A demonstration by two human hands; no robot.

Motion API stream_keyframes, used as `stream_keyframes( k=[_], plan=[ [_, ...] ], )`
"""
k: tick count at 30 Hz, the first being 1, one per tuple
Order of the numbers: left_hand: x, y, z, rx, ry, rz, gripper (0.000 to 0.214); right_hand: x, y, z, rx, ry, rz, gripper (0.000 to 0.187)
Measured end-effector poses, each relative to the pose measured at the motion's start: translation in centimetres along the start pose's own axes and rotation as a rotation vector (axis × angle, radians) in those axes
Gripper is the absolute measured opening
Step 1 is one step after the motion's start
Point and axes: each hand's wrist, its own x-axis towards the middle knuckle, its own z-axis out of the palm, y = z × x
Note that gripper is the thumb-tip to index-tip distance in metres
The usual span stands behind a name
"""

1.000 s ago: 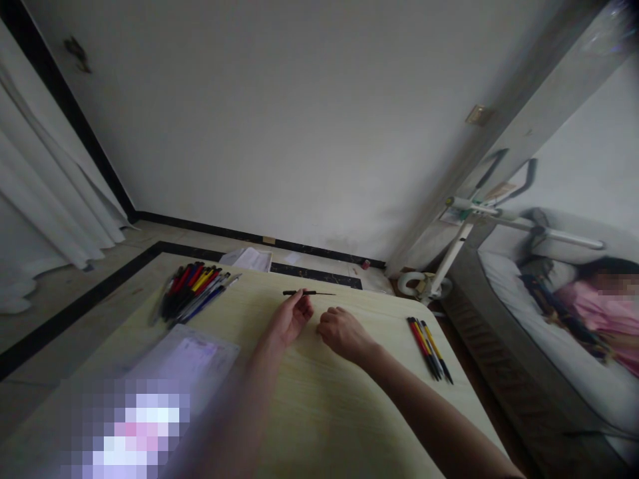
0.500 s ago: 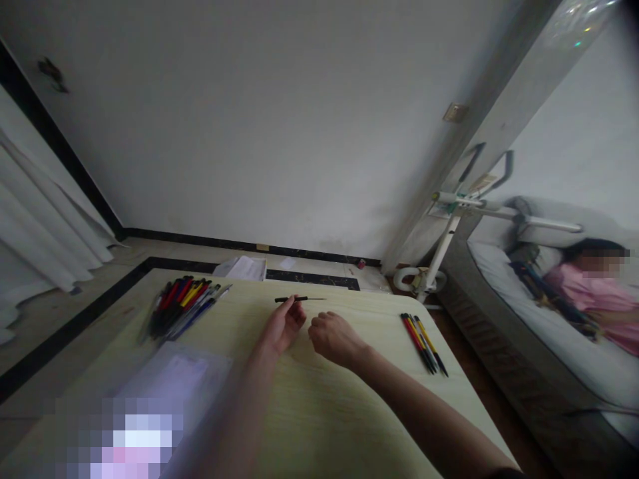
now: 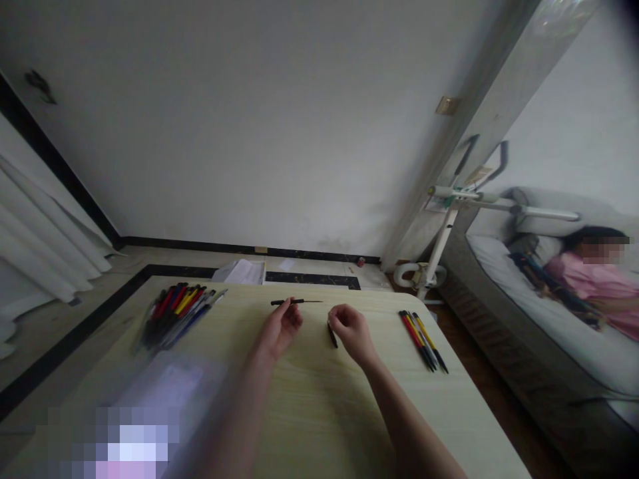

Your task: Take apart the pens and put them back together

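Observation:
Between the thumb and fingers of my left hand (image 3: 283, 326) is a slim black pen part (image 3: 279, 303), lying level, with a thin dark rod pointing right from it. My right hand (image 3: 352, 329) pinches a short black pen piece (image 3: 333, 338), whose lower end points down toward the table. The two hands are apart, over the far middle of the table (image 3: 309, 406). To the right, a small row of red, yellow and grey pens (image 3: 423, 342) lies on the table. A heap of many-coloured pens (image 3: 174, 313) lies at the far left.
A blurred clear plastic sheet or bag (image 3: 170, 379) lies on the left of the table. Beyond the table's far edge stands a box with papers (image 3: 239, 271) on the floor. White exercise equipment (image 3: 442, 243) and a couch with a person (image 3: 584, 279) are at the right.
My right hand has moved a little right, away from my left hand, and the black piece in its fingers now shows. The left hand still holds its pen part.

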Motion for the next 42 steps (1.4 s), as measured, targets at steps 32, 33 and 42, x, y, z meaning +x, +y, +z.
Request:
stream_keyframes(
  k=[32,33,42],
  plan=[
    [-0.5,-0.3,0.7,0.155,-0.026,-0.034,0.013,0.1,3.4,-0.7,0.708,0.274,0.211,0.011],
    [-0.5,-0.4,0.7,0.163,-0.029,-0.034,0.013,0.1,3.3,-0.7,0.713,0.271,0.212,0.011],
    [-0.5,-0.7,0.8,0.212,-0.027,-0.032,0.015,-0.1,3.2,-0.3,0.749,0.246,0.234,0.011]
  ],
)
